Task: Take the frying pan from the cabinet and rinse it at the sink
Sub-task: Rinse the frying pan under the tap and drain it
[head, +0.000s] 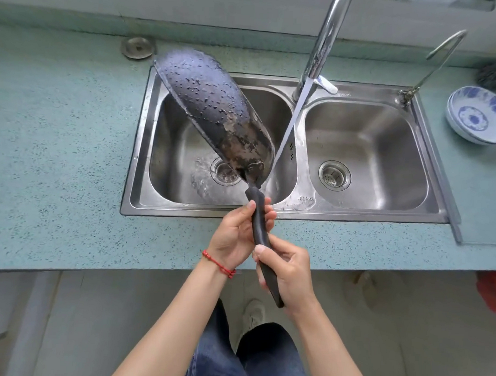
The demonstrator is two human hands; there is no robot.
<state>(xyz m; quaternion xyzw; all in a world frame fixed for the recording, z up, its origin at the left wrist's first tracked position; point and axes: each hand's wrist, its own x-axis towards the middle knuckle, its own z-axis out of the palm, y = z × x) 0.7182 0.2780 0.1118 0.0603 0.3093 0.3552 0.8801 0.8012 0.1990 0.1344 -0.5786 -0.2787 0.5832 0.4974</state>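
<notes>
A dark frying pan [213,108] is held tilted on edge over the left basin of a steel double sink [293,212], its worn, wet underside facing me. Both hands grip its long black handle [258,219]. My left hand [236,235] holds the upper part near the pan. My right hand [287,273] wraps the lower end. The chrome faucet [325,44] runs a thin stream of water [288,127] that lands by the pan's base, and water pools around the left drain [225,173].
A teal speckled countertop [59,153] surrounds the sink. Stacked blue-and-white bowls [478,114] sit at the right, a dark scrubber [495,74] behind them. A small second tap [437,59] stands at the sink's right corner. A round metal cap [137,47] lies behind the left basin.
</notes>
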